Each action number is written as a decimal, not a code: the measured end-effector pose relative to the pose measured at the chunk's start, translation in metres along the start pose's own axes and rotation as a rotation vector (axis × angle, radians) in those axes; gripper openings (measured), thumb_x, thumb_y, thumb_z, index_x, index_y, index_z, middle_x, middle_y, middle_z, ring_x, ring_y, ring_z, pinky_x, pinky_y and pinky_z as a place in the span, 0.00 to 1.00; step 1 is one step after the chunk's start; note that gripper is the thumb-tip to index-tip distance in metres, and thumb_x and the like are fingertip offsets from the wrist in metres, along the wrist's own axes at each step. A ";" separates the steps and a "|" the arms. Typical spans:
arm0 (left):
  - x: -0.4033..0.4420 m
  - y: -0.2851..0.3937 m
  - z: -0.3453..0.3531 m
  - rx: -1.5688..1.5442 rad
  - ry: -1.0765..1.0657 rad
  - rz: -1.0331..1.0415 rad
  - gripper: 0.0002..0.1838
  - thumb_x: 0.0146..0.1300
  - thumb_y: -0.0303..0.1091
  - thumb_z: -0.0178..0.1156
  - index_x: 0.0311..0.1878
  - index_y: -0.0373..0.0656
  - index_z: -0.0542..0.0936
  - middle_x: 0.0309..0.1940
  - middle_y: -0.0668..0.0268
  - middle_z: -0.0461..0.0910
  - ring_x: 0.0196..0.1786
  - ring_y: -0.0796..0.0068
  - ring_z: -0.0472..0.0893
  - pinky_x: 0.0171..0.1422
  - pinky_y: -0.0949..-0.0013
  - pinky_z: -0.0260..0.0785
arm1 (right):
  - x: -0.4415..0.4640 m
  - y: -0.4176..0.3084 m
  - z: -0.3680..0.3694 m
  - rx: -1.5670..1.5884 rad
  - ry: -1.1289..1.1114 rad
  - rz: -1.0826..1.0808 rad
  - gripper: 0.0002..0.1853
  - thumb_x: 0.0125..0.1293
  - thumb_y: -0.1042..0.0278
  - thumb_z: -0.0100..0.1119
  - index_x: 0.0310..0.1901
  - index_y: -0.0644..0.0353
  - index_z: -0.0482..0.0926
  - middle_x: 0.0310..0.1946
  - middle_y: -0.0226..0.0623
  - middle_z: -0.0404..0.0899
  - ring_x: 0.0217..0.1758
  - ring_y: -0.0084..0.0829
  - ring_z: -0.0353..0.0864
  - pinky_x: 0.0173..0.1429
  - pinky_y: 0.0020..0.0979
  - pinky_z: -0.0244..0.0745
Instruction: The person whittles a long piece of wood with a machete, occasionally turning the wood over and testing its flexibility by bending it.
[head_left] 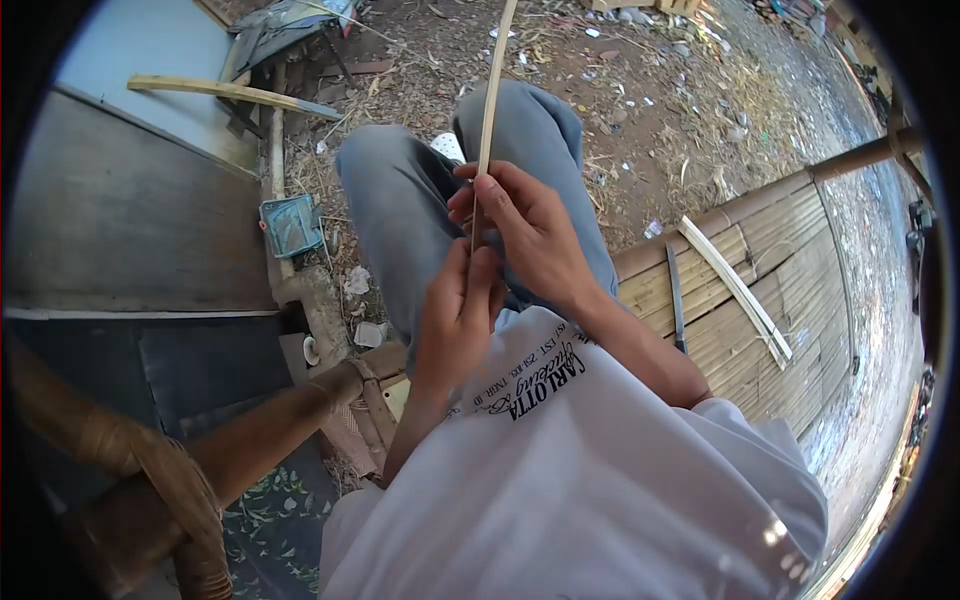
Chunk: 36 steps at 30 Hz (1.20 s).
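Note:
A long, thin pale strip (491,100), which looks like split bamboo, rises from between my hands and runs past the top edge of the view. My right hand (532,228) pinches it between thumb and fingers above my knees. Just below, my left hand (460,305) closes on the strip's lower end, its thumb against the fingers. That lower end is partly hidden by my fingers. To the right, a long-bladed knife (675,290) lies on the bamboo bench (800,260), apart from both hands.
More pale strips (737,292) lie beside the knife. At left stand a bamboo pole frame (270,430) and a dark panel (130,210). A blue plastic container (291,226) sits near the wall. Dry litter covers the ground (650,130) ahead.

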<state>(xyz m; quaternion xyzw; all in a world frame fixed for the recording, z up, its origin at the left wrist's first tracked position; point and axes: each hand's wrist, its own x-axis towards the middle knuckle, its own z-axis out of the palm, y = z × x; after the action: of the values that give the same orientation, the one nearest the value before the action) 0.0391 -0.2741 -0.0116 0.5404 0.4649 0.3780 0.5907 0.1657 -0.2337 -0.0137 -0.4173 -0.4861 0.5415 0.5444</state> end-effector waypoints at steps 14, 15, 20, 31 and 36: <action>0.093 0.030 -0.069 0.228 0.216 0.336 0.18 0.70 0.40 0.55 0.55 0.36 0.74 0.50 0.60 0.76 0.52 0.71 0.78 0.48 0.72 0.74 | 0.158 -0.011 -0.014 0.259 0.012 0.042 0.12 0.74 0.61 0.47 0.48 0.62 0.70 0.26 0.28 0.72 0.26 0.20 0.74 0.33 0.25 0.77; 0.112 0.041 -0.073 0.278 0.245 0.357 0.20 0.69 0.41 0.56 0.57 0.36 0.73 0.53 0.59 0.76 0.55 0.70 0.77 0.50 0.69 0.73 | 0.175 -0.014 -0.013 0.241 0.013 0.009 0.12 0.74 0.59 0.47 0.45 0.60 0.73 0.25 0.26 0.71 0.24 0.18 0.72 0.32 0.24 0.76; 0.234 0.084 -0.090 0.137 0.327 0.503 0.24 0.69 0.42 0.57 0.60 0.34 0.72 0.54 0.57 0.77 0.56 0.71 0.77 0.51 0.69 0.74 | 0.249 -0.006 -0.025 0.143 -0.036 -0.022 0.18 0.74 0.51 0.47 0.36 0.58 0.75 0.19 0.22 0.66 0.21 0.16 0.64 0.29 0.21 0.65; 0.315 0.032 -0.092 -0.215 0.474 0.581 0.11 0.64 0.31 0.63 0.45 0.33 0.79 0.36 0.61 0.83 0.39 0.77 0.82 0.43 0.75 0.78 | 0.269 0.028 -0.058 -0.587 -0.062 -0.101 0.18 0.69 0.53 0.56 0.36 0.63 0.81 0.15 0.26 0.66 0.20 0.19 0.60 0.26 0.28 0.55; 0.315 0.035 -0.118 -0.391 0.619 0.587 0.11 0.64 0.31 0.63 0.41 0.32 0.80 0.35 0.59 0.83 0.38 0.74 0.83 0.43 0.73 0.80 | 0.283 0.033 -0.105 -0.662 -0.167 0.002 0.18 0.68 0.53 0.57 0.37 0.63 0.82 0.16 0.27 0.68 0.22 0.19 0.61 0.27 0.29 0.56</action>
<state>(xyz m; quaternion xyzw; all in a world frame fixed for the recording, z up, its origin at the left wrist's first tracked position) 0.0169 0.0633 -0.0194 0.3893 0.3668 0.7530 0.3833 0.2464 0.0580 -0.0433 -0.5262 -0.6779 0.3872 0.3371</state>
